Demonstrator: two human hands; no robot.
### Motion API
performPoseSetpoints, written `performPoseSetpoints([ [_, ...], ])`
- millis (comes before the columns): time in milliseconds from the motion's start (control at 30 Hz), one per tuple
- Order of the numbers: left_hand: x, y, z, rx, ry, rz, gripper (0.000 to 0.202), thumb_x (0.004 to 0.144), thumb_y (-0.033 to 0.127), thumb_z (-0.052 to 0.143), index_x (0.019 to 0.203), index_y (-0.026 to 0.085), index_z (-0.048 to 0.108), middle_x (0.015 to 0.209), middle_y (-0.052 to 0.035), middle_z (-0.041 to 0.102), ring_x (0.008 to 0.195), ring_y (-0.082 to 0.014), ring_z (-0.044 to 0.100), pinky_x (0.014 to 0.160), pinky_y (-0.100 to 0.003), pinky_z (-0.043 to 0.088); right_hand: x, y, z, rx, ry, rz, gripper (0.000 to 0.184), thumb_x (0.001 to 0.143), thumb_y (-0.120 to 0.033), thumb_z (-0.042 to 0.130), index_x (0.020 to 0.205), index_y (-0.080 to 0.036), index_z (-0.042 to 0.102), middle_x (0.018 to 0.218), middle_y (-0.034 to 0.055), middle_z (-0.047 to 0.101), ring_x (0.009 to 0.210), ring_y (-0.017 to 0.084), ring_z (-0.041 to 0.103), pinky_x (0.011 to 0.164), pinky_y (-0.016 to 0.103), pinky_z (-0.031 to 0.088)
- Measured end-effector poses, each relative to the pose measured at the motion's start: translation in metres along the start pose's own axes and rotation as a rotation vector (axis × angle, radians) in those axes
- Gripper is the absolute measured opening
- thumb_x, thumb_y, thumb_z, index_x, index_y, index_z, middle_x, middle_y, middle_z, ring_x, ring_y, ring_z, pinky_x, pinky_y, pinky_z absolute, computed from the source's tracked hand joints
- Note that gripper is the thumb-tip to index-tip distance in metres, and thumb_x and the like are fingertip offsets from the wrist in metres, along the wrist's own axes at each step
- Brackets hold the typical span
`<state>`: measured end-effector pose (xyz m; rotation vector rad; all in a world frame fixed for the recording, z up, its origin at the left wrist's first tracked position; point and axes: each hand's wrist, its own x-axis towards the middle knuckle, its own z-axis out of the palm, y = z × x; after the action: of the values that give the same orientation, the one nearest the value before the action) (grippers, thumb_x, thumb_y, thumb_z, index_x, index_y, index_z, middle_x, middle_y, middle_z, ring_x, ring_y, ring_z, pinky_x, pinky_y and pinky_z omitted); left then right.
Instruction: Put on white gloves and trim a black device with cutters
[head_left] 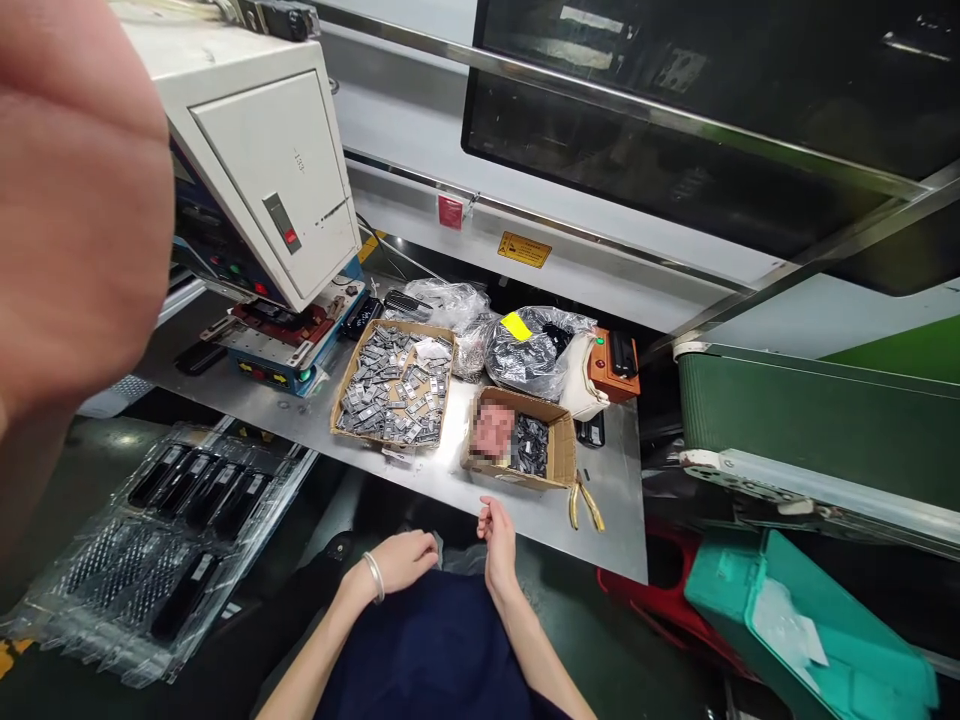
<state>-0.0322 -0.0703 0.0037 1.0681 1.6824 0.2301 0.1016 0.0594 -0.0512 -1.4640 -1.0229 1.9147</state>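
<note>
My left hand [405, 560], with a silvery bangle at the wrist, is held over my lap in front of the table edge. Its fingers are together and bent, and no held thing shows. To its right my right hand [496, 535] is raised at the table's front edge, loosely curled with the fingers slightly apart and nothing visible in them. Just beyond it stands a small cardboard box [562, 450] with black parts [531, 445] and a blurred-out patch. A shallow cardboard box [341, 425] of small grey parts [375, 380] sits left of it. Yellow-handled pliers [585, 505] lie to the right.
Another person's hand [82, 200] looms close at the left. Behind are a white machine [270, 170], plastic bags [525, 360] and an orange control box [611, 365]. A green conveyor [810, 430] and teal bin [847, 640] are right, black pieces in clear trays [135, 560] lower left.
</note>
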Motion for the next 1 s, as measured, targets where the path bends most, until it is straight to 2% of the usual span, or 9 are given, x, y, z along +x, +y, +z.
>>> performPoseSetpoints([
  [400, -0.003, 0.012, -0.005, 0.011, -0.017, 0.002, 0.021, 0.103, 0.023, 0.048, 0.109, 0.013, 0.066, 0.109, -0.0087, 0.069, 0.105, -0.0216, 0.065, 0.100, -0.045, 0.051, 0.001, 0.001, 0.000, -0.002, 0.009, -0.007, 0.047, 0.062, -0.062, 0.076, 0.081, -0.019, 0.071, 0.063, -0.0021, 0.052, 0.053, 0.012, 0.040, 0.049, 0.026, 0.032],
  [1000, 0.000, 0.007, -0.002, 0.009, -0.012, 0.016, 0.023, 0.103, 0.026, 0.047, 0.109, 0.014, 0.066, 0.109, -0.0091, 0.068, 0.106, -0.0225, 0.065, 0.101, -0.045, 0.050, 0.002, 0.001, -0.001, 0.019, 0.010, 0.015, 0.046, 0.059, -0.059, 0.079, 0.080, -0.019, 0.072, 0.061, -0.0031, 0.051, 0.053, 0.011, 0.040, 0.049, 0.025, 0.032],
])
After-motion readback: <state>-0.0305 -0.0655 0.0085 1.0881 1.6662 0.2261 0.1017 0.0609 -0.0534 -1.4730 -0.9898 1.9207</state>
